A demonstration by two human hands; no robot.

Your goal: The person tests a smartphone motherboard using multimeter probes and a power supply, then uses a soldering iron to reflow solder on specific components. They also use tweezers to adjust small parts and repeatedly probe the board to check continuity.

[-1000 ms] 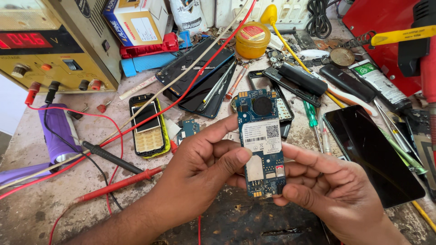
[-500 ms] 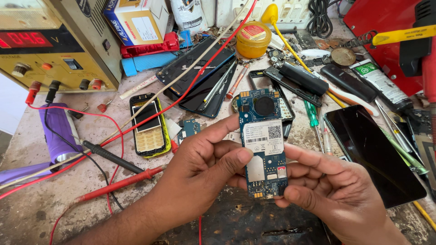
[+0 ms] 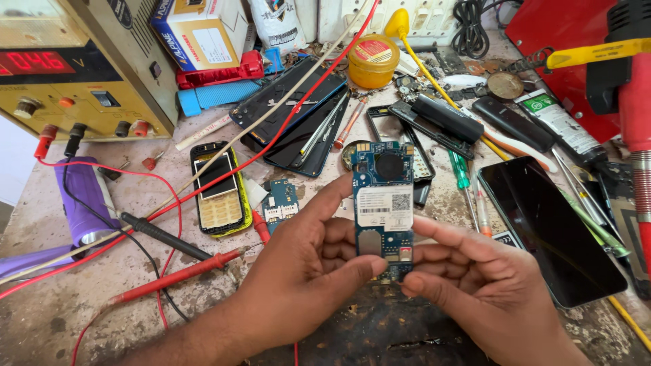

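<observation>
Both hands hold one blue circuit board [image 3: 383, 207] upright above the workbench [image 3: 41, 318], in the middle of the view. The left hand [image 3: 308, 274] grips it from the left side: the index finger reaches up along the left edge, and the thumb presses on the lower part of the board near its bottom end. The right hand [image 3: 485, 285] grips it from the right side, with the thumb under the bottom corner and the fingers close together behind and beside the right edge. So the fingers of both hands are clamped on the board. The board shows a white label in its middle and a round black part near the top.

On the bench just left of the hands lies a small blue board piece [image 3: 280, 203], and beside it an old keypad phone with a yellow frame [image 3: 219, 188]. A red probe [image 3: 180, 274] and a black probe [image 3: 165, 236] lie in front of the left wrist, with red wires running to the power supply [image 3: 74, 68] at the top left. To the right of the hands lies a black phone screen [image 3: 549, 230], and a green screwdriver [image 3: 460, 171] is between it and the held board. A yellow round tin [image 3: 371, 61] stands farther back.
</observation>
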